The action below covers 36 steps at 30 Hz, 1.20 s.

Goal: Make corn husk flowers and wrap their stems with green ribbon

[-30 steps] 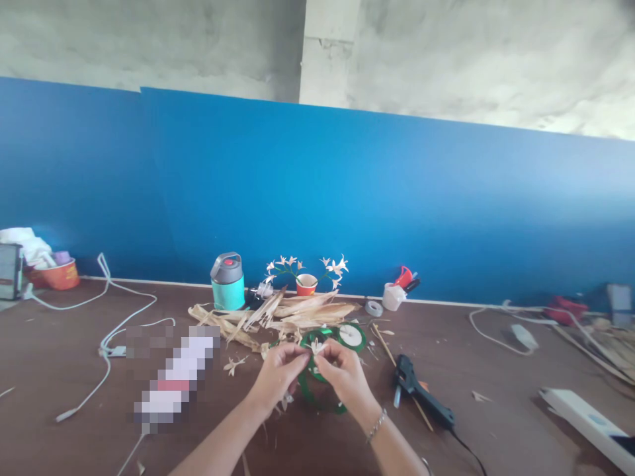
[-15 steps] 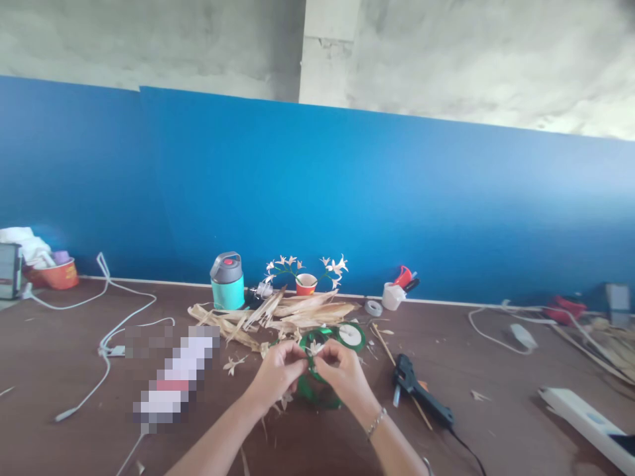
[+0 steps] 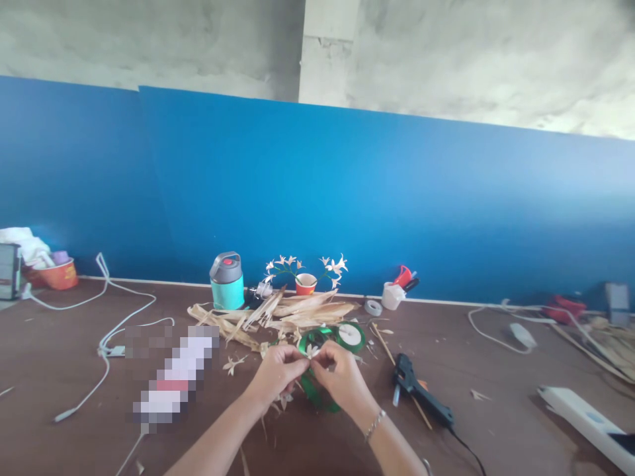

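A small pale flower [image 3: 311, 351] stands up between my fingertips in the middle of the table. My left hand [image 3: 280, 370] pinches at its base from the left. From the right, my right hand [image 3: 337, 373] pinches at the same spot, with a bracelet on that wrist. Green ribbon [image 3: 317, 396] hangs and lies looped below and behind the hands. Just beyond is a ribbon spool [image 3: 350, 335] with a white centre. Another loose flower [image 3: 233, 364] rests left of my left hand. What is below the flower is hidden by my fingers.
Dried corn husks [image 3: 307, 309] are piled behind the hands. A cup [image 3: 305, 285] with flower stems stands farther back, beside a turquoise flask [image 3: 227, 284]. To the right lie a black glue gun [image 3: 421, 393] and a thin stick [image 3: 383, 344]. White cables [image 3: 106, 330] run along the left.
My right hand has shifted slightly left and both sets of fingertips are closer together around the flower. The green ribbon below has changed shape a little.
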Tool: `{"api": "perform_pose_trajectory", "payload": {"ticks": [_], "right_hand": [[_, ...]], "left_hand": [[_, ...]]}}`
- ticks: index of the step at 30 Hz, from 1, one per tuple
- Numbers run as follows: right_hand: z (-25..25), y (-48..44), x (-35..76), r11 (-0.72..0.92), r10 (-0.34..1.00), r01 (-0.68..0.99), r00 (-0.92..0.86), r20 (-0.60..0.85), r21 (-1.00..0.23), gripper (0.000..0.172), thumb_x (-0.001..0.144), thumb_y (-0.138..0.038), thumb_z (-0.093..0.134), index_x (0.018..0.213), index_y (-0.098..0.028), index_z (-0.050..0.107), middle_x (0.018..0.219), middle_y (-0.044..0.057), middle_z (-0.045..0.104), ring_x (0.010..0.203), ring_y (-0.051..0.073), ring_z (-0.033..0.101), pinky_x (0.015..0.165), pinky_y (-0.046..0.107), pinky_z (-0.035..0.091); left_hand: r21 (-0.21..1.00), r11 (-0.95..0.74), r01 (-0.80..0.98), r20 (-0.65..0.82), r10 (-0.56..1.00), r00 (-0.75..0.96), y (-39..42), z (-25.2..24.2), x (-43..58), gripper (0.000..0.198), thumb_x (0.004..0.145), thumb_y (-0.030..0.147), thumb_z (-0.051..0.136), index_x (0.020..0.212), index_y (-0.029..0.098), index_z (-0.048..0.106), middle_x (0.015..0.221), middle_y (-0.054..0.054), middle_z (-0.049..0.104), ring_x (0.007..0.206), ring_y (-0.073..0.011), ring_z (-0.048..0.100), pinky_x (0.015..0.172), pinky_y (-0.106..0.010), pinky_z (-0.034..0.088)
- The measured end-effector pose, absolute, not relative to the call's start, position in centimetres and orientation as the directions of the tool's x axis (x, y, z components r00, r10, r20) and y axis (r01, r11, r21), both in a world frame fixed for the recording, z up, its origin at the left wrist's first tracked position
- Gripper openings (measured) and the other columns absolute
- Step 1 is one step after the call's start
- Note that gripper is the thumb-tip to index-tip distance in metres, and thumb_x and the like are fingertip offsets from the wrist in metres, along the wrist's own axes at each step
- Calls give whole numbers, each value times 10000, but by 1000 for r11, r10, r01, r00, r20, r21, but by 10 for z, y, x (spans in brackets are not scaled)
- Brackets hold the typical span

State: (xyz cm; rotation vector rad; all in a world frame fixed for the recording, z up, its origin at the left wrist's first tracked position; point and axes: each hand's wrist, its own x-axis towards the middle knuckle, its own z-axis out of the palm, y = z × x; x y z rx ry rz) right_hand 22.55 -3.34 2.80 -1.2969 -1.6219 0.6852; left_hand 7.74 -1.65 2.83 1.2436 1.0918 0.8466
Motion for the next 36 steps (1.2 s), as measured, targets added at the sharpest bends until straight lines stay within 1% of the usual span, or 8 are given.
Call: {"api": "perform_pose_trajectory", "payload": {"ticks": [4, 10, 19, 21, 25, 28, 32, 36], "right_hand": [[27, -33, 225, 310, 942, 465, -31, 335, -829, 125, 637, -151, 546, 519, -181, 520, 585, -13, 494, 578, 135, 475, 557, 243, 374], [27, -32, 225, 288, 950, 465, -30, 311, -837, 78, 640, -152, 553, 569, -168, 579, 606, -3, 532, 589, 138, 501, 576, 249, 396], [24, -31, 224, 292, 945, 411, 17, 327, -864, 76, 644, -182, 569, 569, -176, 570, 596, -8, 539, 574, 128, 488, 559, 238, 399], [22, -31, 223, 266, 955, 376, 24, 296, -888, 76, 655, -210, 583, 589, -176, 569, 591, -12, 534, 554, 120, 474, 533, 232, 386], [20, -32, 219, 115, 993, 182, 7, 118, -977, 139, 669, -292, 596, 618, -178, 537, 511, -51, 464, 444, 78, 373, 417, 200, 292], [21, -33, 217, 33, 999, 84, -21, 31, -996, 148, 667, -302, 582, 626, -172, 525, 484, -67, 433, 417, 60, 338, 398, 186, 247], [20, -33, 216, 17, 1000, 86, -6, 17, -996, 129, 654, -274, 578, 608, -169, 519, 481, -62, 444, 419, 60, 345, 393, 184, 240], [17, -32, 217, 72, 997, 132, 15, 75, -989, 150, 656, -288, 598, 596, -180, 513, 457, -61, 435, 411, 73, 354, 377, 194, 246]], "left_hand": [[985, 161, 57, -171, 950, 262, -18, 28, 78, 245, 631, 371, 656, 573, 178, 517, 308, 111, 373, 251, -37, 267, 317, -185, 143], [988, 148, 44, -155, 958, 241, -17, 24, 79, 256, 661, 383, 640, 580, 174, 516, 292, 114, 350, 264, -40, 257, 329, -182, 151], [994, 103, 24, -106, 979, 176, -18, 26, 82, 205, 618, 337, 650, 625, 146, 574, 405, 99, 407, 323, -32, 275, 341, -175, 186], [996, 91, 7, -91, 984, 155, -19, 28, 83, 194, 612, 324, 651, 614, 144, 579, 435, 88, 432, 343, -34, 290, 352, -176, 194], [999, 47, 2, -47, 992, 115, -19, 28, 83, 163, 615, 297, 656, 595, 145, 601, 433, 77, 441, 372, -48, 325, 378, -182, 219], [999, 43, -8, -42, 994, 103, -20, 29, 84, 152, 607, 287, 661, 577, 151, 601, 412, 75, 435, 385, -60, 348, 393, -186, 237], [998, 56, -39, -51, 992, 118, -23, 32, 83, 165, 605, 300, 661, 568, 153, 595, 401, 73, 427, 394, -67, 360, 403, -189, 247], [997, 59, -55, -51, 988, 143, -25, 34, 83, 182, 614, 329, 664, 585, 159, 606, 382, 78, 395, 392, -74, 369, 411, -196, 254]]}}
